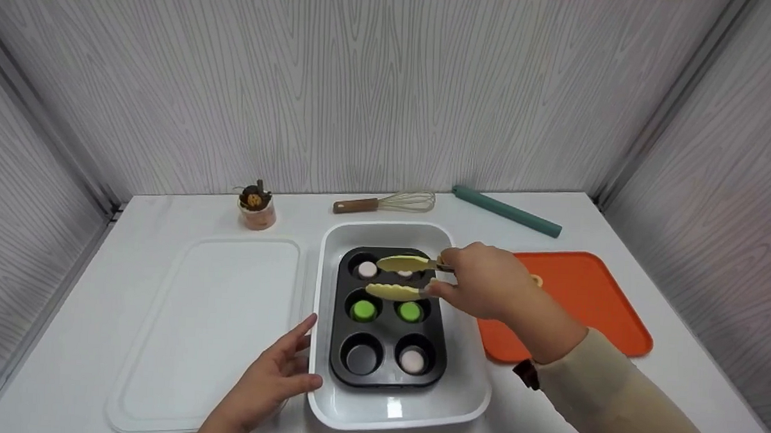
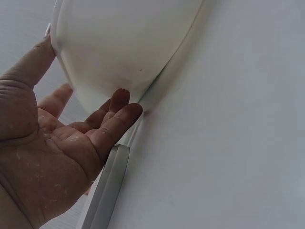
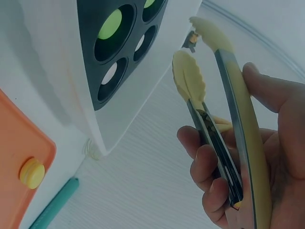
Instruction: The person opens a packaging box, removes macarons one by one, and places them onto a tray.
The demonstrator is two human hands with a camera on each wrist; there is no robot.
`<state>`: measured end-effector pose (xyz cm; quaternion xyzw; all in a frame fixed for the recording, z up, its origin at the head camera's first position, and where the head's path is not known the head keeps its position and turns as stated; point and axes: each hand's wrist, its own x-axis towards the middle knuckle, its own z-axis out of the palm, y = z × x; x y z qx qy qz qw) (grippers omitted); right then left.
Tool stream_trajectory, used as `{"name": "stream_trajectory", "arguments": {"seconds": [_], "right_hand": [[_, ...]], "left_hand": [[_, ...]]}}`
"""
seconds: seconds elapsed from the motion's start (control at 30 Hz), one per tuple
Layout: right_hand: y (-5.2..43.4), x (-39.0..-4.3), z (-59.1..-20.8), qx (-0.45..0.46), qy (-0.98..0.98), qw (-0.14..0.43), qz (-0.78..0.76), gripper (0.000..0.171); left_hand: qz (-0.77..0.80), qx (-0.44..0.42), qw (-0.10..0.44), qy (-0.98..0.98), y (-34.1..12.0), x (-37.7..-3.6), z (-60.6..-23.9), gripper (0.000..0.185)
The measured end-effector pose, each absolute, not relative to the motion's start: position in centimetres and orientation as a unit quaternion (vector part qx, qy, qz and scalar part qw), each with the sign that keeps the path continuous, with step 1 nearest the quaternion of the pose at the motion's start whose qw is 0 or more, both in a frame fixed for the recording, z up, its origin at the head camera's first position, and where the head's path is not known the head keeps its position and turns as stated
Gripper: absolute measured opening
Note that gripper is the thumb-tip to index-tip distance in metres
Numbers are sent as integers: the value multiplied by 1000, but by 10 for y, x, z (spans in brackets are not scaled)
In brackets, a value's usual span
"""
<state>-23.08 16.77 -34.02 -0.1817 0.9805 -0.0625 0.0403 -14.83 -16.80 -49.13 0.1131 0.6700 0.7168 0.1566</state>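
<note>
My right hand (image 1: 489, 281) grips yellow-tipped tongs (image 1: 397, 292) over the far part of a dark muffin tin (image 1: 388, 329). In the right wrist view the tongs (image 3: 189, 78) are spread, with nothing between their tips. The tin lies inside a white tub (image 1: 359, 411). Its middle row holds two green round pieces (image 1: 363, 310); pale round pieces (image 1: 412, 361) lie in both far cups and the near right one. The near left cup (image 1: 361, 358) is bare. My left hand (image 1: 268, 372) touches the tub's left side, and in the left wrist view its fingers (image 2: 125, 121) extend against the outer wall.
An orange tray (image 1: 587, 307) with a yellow piece (image 3: 32, 173) lies right of the tub. Left is a flat white board or lid (image 1: 221, 320). Along the back stand a small potted plant (image 1: 256, 207), a whisk (image 1: 386, 204) and a green rod (image 1: 507, 211).
</note>
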Motion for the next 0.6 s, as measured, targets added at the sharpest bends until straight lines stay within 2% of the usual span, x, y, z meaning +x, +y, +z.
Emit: {"name": "stream_trajectory", "arguments": {"seconds": [0.33,0.6], "right_hand": [[148,-234,-353,-202,977,58,-48,40],[140,-236,-363,-204,976,68,-30,41]], "left_hand": [[717,115,156,670,-169,-149,-493,100],[716,124,157,669,-168,-149,-493,99]]}}
